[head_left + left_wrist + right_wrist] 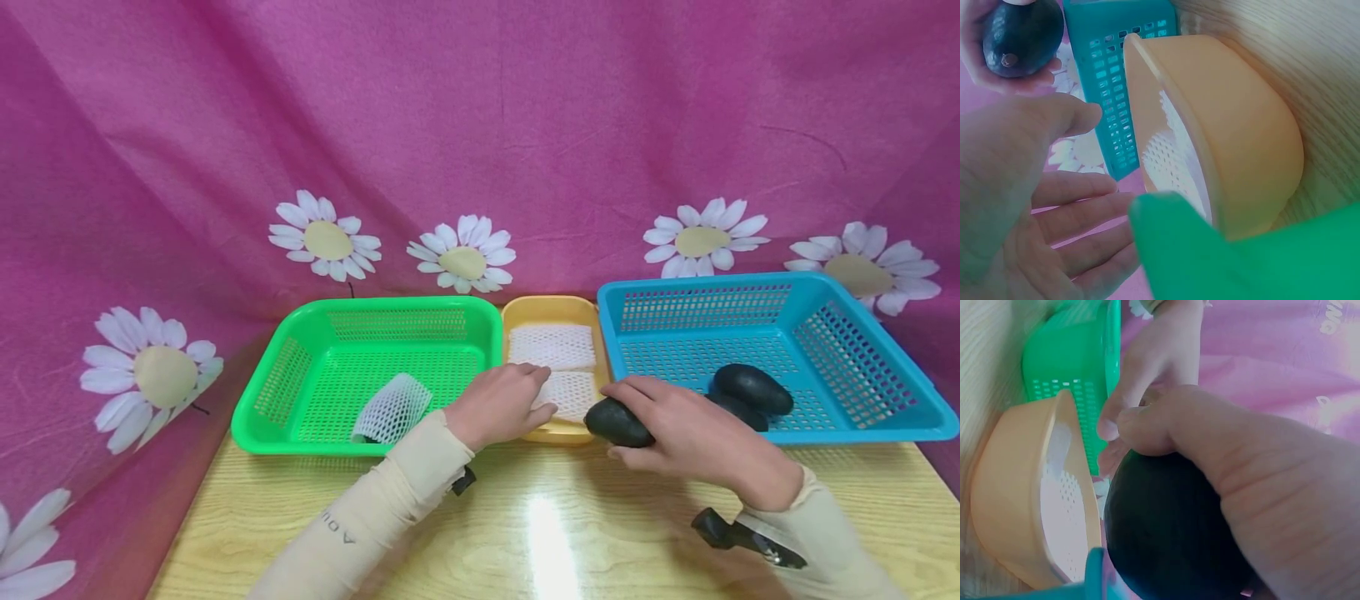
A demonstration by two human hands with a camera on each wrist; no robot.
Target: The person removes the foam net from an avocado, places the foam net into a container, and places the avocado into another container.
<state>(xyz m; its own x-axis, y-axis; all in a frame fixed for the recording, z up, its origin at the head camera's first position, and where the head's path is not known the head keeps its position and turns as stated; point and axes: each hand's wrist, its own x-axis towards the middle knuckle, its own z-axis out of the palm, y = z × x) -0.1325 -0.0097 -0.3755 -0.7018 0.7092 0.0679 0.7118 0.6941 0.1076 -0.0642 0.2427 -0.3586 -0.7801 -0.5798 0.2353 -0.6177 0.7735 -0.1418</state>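
Note:
My right hand (686, 429) grips a dark avocado (618, 422) just in front of the blue basket's left corner. The stem end of this avocado faces the left wrist camera. Over the left side of the small orange tray (555, 437) is my left hand (504, 404), holding nothing, its fingers loosely extended in the left wrist view. White foam net sleeves (551, 346) lie flat in that tray, in two stacks. Inside the green basket (315, 447), a foam net sleeve (393, 407) covers a dark thing, mostly hidden.
Two dark avocados (752, 388) lie together in the blue basket (862, 434) on the right. The orange tray stands between the two baskets on a wooden table (600, 533). Behind them hangs a pink cloth (480, 125) with daisies.

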